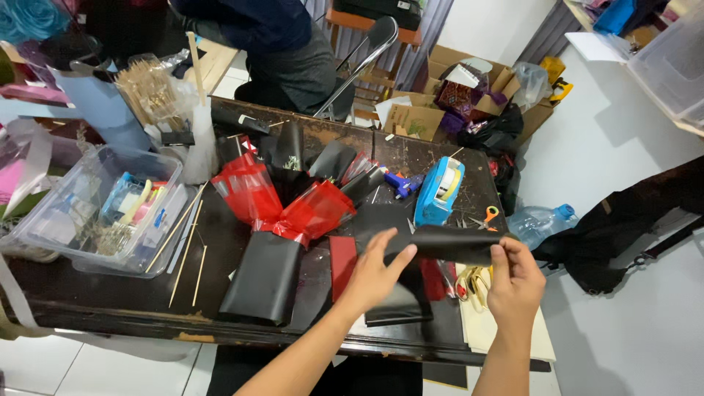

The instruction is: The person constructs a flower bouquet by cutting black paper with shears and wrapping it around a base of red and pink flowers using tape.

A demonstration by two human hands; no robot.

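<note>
My left hand (375, 273) and my right hand (515, 282) hold a black paper sheet (447, 246) between them above the dark table (103, 293); the left grips its left end, the right pinches its right end. The sheet curls like a loose roll. Just left of my left hand lies a bouquet wrap of red cellophane (282, 205) over a black paper base (265, 277). A dark red card (342, 262) lies flat under my left wrist.
A blue tape dispenser (438, 191), a blue glue gun (402, 183) and orange-handled scissors (487, 217) lie beyond the sheet. A clear plastic box (95, 213) of supplies sits at left with wooden sticks (187, 249) beside it. Another person (282, 44) sits across the table. A water bottle (539, 221) lies on the floor at right.
</note>
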